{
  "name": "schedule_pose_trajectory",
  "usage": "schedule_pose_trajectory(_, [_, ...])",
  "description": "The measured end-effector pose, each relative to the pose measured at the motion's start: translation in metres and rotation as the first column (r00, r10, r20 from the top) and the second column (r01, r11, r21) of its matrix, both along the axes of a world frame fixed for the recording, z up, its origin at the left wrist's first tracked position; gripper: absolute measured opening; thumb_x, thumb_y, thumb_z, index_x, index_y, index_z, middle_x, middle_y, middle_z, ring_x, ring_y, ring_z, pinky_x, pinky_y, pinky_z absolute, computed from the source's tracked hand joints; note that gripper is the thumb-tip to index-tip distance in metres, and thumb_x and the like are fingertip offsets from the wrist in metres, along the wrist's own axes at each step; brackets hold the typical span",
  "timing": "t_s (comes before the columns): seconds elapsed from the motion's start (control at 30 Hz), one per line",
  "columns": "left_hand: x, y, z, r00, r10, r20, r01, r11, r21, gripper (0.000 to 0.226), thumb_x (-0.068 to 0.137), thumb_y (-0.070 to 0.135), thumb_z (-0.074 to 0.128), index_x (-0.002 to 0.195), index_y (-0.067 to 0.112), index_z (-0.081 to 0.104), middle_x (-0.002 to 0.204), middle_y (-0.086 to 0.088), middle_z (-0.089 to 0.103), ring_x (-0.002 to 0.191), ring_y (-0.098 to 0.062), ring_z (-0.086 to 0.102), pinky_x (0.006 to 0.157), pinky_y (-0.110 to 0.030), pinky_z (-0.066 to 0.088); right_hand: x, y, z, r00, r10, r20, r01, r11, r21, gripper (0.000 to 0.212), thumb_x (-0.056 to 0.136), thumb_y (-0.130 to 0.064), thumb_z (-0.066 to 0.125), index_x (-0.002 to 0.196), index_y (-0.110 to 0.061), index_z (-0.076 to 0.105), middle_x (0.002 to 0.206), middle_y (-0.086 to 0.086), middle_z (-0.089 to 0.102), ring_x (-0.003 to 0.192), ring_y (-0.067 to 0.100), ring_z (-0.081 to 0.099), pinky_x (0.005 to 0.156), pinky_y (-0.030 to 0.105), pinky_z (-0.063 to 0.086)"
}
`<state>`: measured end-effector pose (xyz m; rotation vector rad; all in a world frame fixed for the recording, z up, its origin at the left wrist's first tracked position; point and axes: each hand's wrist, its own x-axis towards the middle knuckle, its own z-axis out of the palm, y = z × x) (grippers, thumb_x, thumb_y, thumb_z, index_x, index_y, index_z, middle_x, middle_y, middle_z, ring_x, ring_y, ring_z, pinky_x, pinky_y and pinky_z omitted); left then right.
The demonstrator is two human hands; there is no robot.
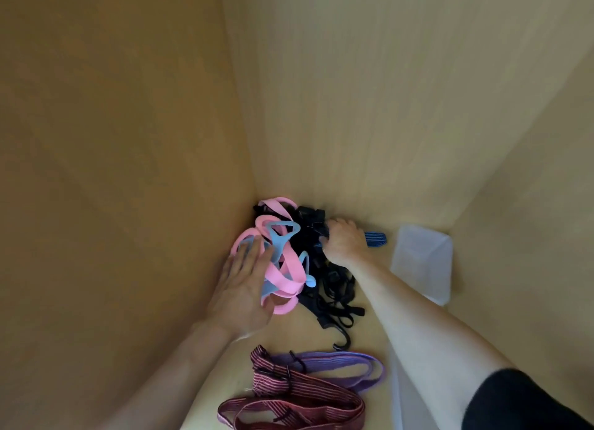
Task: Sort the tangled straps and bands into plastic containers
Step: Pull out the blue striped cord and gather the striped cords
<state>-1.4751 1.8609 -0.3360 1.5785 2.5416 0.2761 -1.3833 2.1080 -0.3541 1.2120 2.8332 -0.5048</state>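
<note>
A tangle of pink bands [283, 277], light blue bands [279, 238] and black straps with hooks [334, 296] lies in the far corner of a wooden cabinet. My left hand [244, 288] rests flat, fingers straight, on the pink and blue bands. My right hand [342, 241] grips a blue striped strap [376, 239] at the back of the pile; the strap's end sticks out to the right of my fist. A clear plastic container [422, 264] stands to the right.
A purple band [340, 363] and a maroon striped strap with black hooks [289, 397] lie nearer to me on the cabinet floor. Wooden walls [128, 140] close in at left, back and right. The rim of a second clear container [397, 394] shows under my right arm.
</note>
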Motion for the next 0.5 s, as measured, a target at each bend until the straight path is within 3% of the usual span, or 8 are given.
schedule_pose_trajectory(0.1, [0.005, -0.010, 0.002, 0.999, 0.018, -0.031, -0.018, 1.000, -0.001, 0.090, 0.093, 0.038, 0.055, 0.162, 0.024, -0.001, 0.166, -0.004, -0.022, 0.154, -0.022, -0.022, 0.124, -0.037, -0.007, 0.004, 0.000, -0.007, 0.998, 0.028, 0.050, -0.028, 1.000, -0.002, 0.036, 0.098, -0.033, 0.054, 0.132, -0.022, 0.060, 0.132, 0.007, 0.053, 0.126, 0.031, 0.046, 0.099, 0.043, 0.039])
schedule_pose_trajectory(0.2, [0.014, -0.016, 0.001, 1.000, 0.010, 0.015, -0.010, 1.000, 0.016, 0.088, 0.095, 0.032, 0.053, 0.161, 0.026, -0.005, 0.164, -0.003, -0.029, 0.152, -0.022, -0.026, 0.126, -0.039, -0.006, 0.019, 0.005, -0.006, 0.995, 0.036, 0.092, -0.014, 0.973, -0.232, 0.032, 0.091, -0.031, 0.049, 0.117, -0.027, 0.067, 0.127, 0.007, 0.048, 0.126, 0.032, 0.044, 0.100, 0.044, 0.038])
schedule_pose_trajectory(0.27, [0.019, -0.016, 0.002, 0.998, 0.018, 0.063, -0.020, 0.999, 0.041, 0.088, 0.095, 0.028, 0.054, 0.161, 0.026, -0.004, 0.163, -0.001, -0.030, 0.153, -0.022, -0.024, 0.127, -0.043, -0.001, 0.030, 0.010, -0.003, 0.978, 0.088, 0.192, -0.032, 0.960, -0.277, 0.045, 0.084, -0.025, 0.053, 0.127, -0.027, 0.062, 0.134, 0.004, 0.045, 0.128, 0.030, 0.043, 0.109, 0.049, 0.035])
schedule_pose_trajectory(0.33, [0.023, -0.015, 0.002, 0.996, 0.025, 0.082, -0.029, 0.998, 0.050, 0.089, 0.094, 0.028, 0.056, 0.161, 0.026, -0.004, 0.161, 0.000, -0.031, 0.153, -0.021, -0.023, 0.127, -0.044, 0.001, 0.036, 0.013, -0.003, 0.948, 0.131, 0.289, -0.100, 0.988, -0.118, 0.048, 0.081, -0.016, 0.056, 0.129, -0.020, 0.060, 0.124, 0.003, 0.050, 0.115, 0.028, 0.049, 0.101, 0.043, 0.039])
schedule_pose_trajectory(0.4, [0.027, -0.014, 0.002, 0.997, 0.016, 0.076, -0.021, 0.998, 0.060, 0.089, 0.095, 0.029, 0.056, 0.161, 0.026, -0.004, 0.162, -0.002, -0.031, 0.153, -0.020, -0.024, 0.127, -0.043, -0.001, 0.039, 0.013, -0.004, 0.941, 0.131, 0.311, -0.174, 0.978, 0.114, 0.032, 0.083, -0.010, 0.058, 0.113, -0.018, 0.064, 0.100, 0.000, 0.053, 0.091, 0.024, 0.048, 0.082, 0.036, 0.037])
schedule_pose_trajectory(0.5, [0.029, -0.013, 0.001, 1.000, -0.010, 0.026, 0.009, 0.999, 0.044, 0.088, 0.095, 0.031, 0.054, 0.161, 0.027, -0.003, 0.164, -0.004, -0.030, 0.153, -0.020, -0.023, 0.122, -0.035, -0.007, 0.038, 0.014, 0.005, 0.988, 0.072, 0.137, -0.095, 0.981, 0.167, 0.014, 0.093, -0.015, 0.060, 0.100, -0.021, 0.070, 0.089, -0.003, 0.057, 0.082, 0.022, 0.056, 0.073, 0.033, 0.042])
